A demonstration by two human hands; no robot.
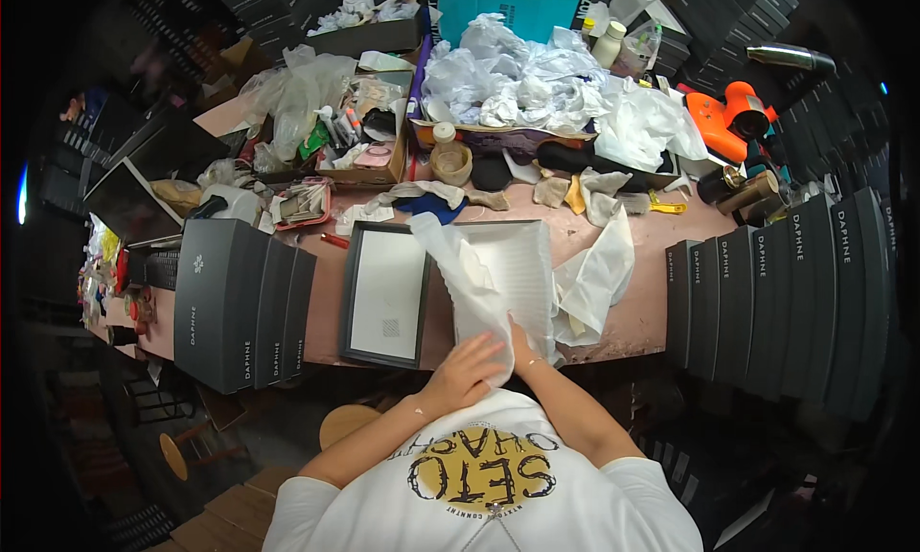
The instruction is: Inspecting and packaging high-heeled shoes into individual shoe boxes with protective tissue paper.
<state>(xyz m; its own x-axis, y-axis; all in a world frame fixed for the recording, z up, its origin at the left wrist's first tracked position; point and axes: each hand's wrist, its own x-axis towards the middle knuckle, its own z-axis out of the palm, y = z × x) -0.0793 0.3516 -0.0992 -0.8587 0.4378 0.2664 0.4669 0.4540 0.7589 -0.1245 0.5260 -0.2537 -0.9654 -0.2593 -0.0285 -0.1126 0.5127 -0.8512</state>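
Note:
A shoebox base [551, 264] lined with white paper stands in front of me. A loose white sheet of tissue paper [470, 274] lies folded across it, reaching over its left edge. My left hand [468, 368] rests on the near end of the paper with its fingers stretched out. Close beside it, my right hand [520, 349] reaches in at the near edge of the base; the paper hides most of its fingers. The contents under the paper are hidden. Left of the base lies a dark-rimmed box lid [385, 293], its pale inside facing up.
Dark shoeboxes stand in rows at the left [225, 303] and right [805, 293]. Another tissue sheet [599, 274] lies right of the base. Behind are a carton of crumpled paper [517, 73], a jar [448, 159], a yellow-handled brush [661, 206] and an orange heat tool [724, 121].

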